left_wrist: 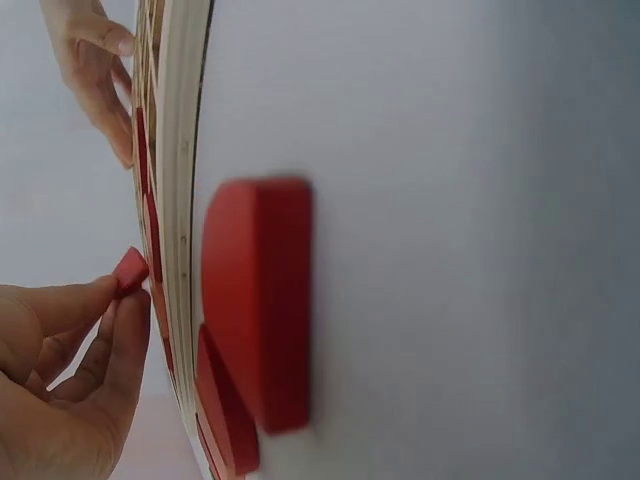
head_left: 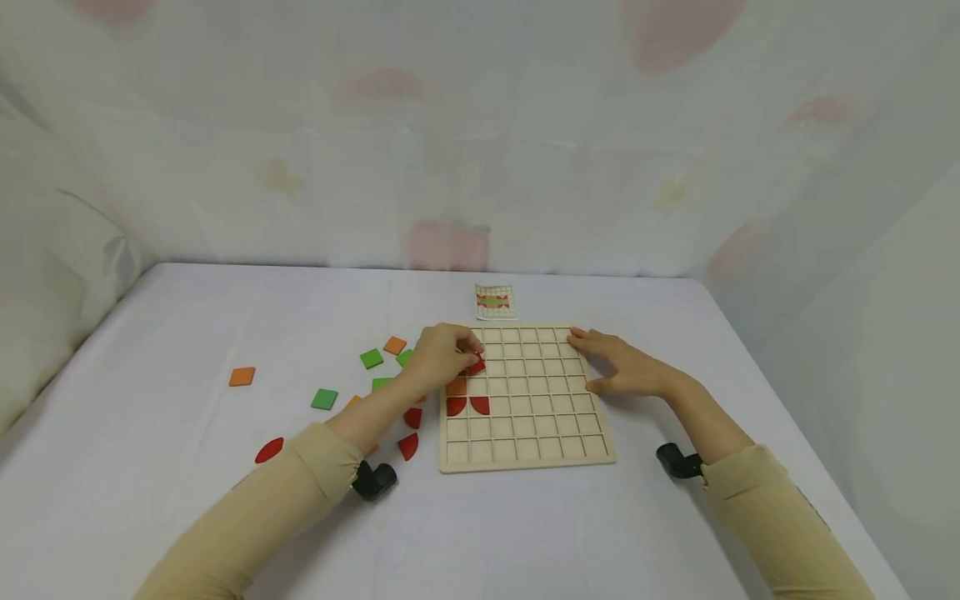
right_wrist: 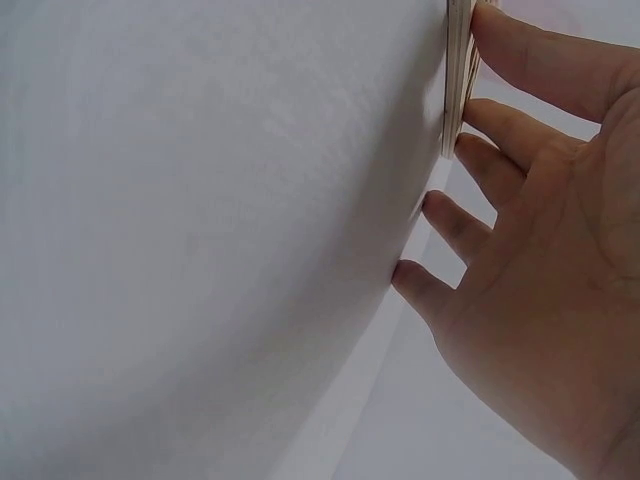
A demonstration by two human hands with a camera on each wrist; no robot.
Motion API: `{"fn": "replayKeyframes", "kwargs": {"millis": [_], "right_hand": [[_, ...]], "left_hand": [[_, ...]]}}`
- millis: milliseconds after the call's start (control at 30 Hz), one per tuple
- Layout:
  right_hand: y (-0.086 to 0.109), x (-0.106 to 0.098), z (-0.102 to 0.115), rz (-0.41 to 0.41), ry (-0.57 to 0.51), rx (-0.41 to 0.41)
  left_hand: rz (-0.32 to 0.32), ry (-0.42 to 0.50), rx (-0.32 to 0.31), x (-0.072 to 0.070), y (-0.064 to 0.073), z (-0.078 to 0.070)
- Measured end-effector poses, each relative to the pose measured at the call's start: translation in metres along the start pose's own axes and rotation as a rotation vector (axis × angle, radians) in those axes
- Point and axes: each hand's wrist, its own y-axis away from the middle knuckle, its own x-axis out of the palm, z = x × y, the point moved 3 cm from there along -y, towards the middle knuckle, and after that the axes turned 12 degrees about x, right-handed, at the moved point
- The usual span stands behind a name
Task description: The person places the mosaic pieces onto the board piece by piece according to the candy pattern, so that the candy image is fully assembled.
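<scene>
My left hand is over the upper left of the wooden grid board. Thumb and fingertips pinch a small red piece at the board's surface; in the head view the hand partly covers this red piece. Below it, an orange square and two red quarter-circle pieces lie in grid cells. At the board's right edge rests my right hand, its fingers spread. The right wrist view shows its thumb and some fingertips against the board's side, with others touching the table.
A small printed pattern card lies behind the board. Left of the board are scattered green squares, orange squares and red curved pieces. A lone red piece lies near the left sleeve. Patterned cloth hangs behind the table.
</scene>
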Motion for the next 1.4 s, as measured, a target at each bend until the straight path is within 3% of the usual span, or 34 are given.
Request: {"fn": "replayKeyframes", "kwargs": {"millis": [633,1033,1400], "right_hand": [[-0.001,0.0,-0.003,0.0,0.0,-0.002],[-0.001,-0.001,-0.002,0.002,0.01,0.009],[-0.001,-0.001,-0.003,0.018,-0.041,0.027]], "left_hand": [[0.016,-0.111,0.051,0.011,-0.002,-0.003],[0.037,-0.159,0.011,0.013,-0.002,-0.008],[0.013,-0.168,0.031,0.012,0.0,-0.013]]}}
